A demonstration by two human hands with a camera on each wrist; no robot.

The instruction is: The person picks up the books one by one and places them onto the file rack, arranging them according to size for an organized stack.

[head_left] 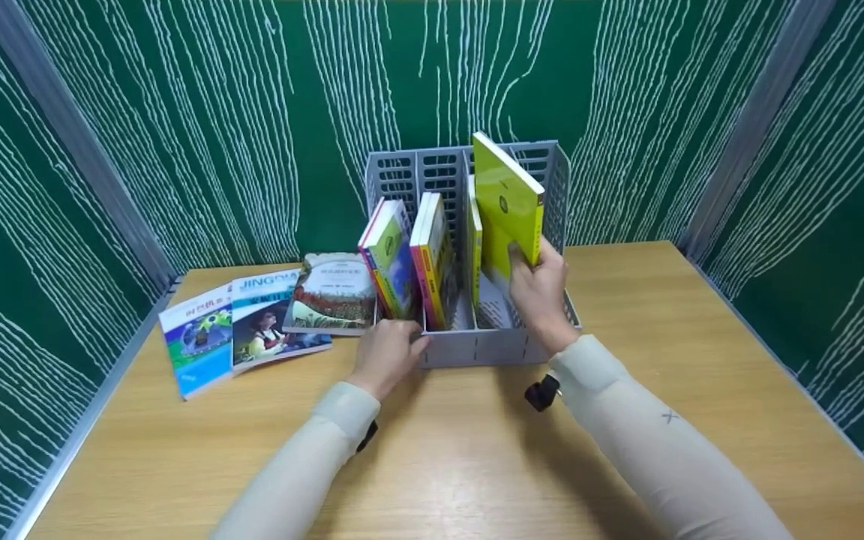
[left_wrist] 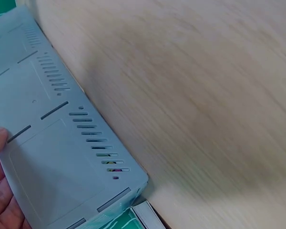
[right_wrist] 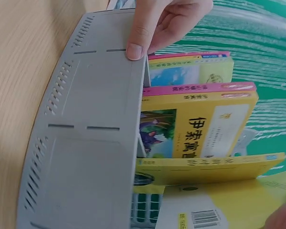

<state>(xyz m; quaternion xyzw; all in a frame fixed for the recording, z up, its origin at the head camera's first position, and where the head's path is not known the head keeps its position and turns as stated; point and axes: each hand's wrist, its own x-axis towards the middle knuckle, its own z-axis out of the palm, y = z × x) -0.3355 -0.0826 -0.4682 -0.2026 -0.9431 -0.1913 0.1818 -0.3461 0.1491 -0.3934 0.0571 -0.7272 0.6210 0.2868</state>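
My right hand (head_left: 541, 292) grips a yellow-green book (head_left: 507, 195) by its lower spine side, tilted over the right part of a grey desktop file rack (head_left: 451, 350). The book's back cover with a barcode (right_wrist: 206, 219) shows in the right wrist view. My left hand (head_left: 389, 352) pinches the rack's front wall, thumb (right_wrist: 135, 51) outside and fingers behind it. Left of the held book stands a thin yellow book (head_left: 475, 255). Further left, thick yellow-and-pink books (head_left: 436, 262) and a green-blue book (head_left: 394, 270) stand in their own compartments.
Three paperbacks lie fanned out on the wooden table (head_left: 447, 450) left of the rack: a blue one (head_left: 203, 345), one with a girl on its cover (head_left: 271, 330), and a brown-and-white one (head_left: 333, 292). Green walls with white streaks (head_left: 214, 135) stand behind and at both sides.
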